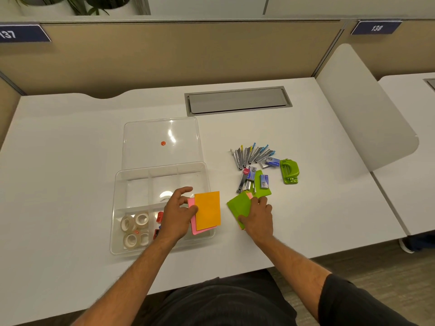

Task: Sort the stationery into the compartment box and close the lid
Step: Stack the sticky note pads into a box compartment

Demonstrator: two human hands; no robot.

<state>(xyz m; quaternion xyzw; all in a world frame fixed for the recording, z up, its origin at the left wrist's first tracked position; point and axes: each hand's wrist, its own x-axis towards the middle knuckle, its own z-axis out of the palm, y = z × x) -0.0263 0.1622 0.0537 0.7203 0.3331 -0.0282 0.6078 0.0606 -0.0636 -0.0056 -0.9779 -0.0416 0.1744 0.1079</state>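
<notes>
While our left hand (pixel 180 214) pinches the orange and pink sticky pads (pixel 207 211) over the compartment box (pixel 162 208), at its 3 o'clock edge, our right hand (pixel 257 216) presses curled fingers onto the green pads (pixel 240 205) on the surface (pixel 70 142). We judge the loose stack could fan apart and slip off the rim onto the surface, since only a thumb and fingertips hold it at one side. The right hand's stack also looks uneven, so lifting it may shed sheets. Tape rolls (pixel 134 228) sit in the box's 7 o'clock compartment; staplers (pixel 251 155), staple boxes (pixel 264 181) and a green hole punch (pixel 289 171) wait at 2 o'clock of the box. The clear lid (pixel 160 142) lies open at 12 o'clock. Readable writing: panel tags "137" (pixel 9 34) and "138" (pixel 376 28); the staple box print is too small to read.
</notes>
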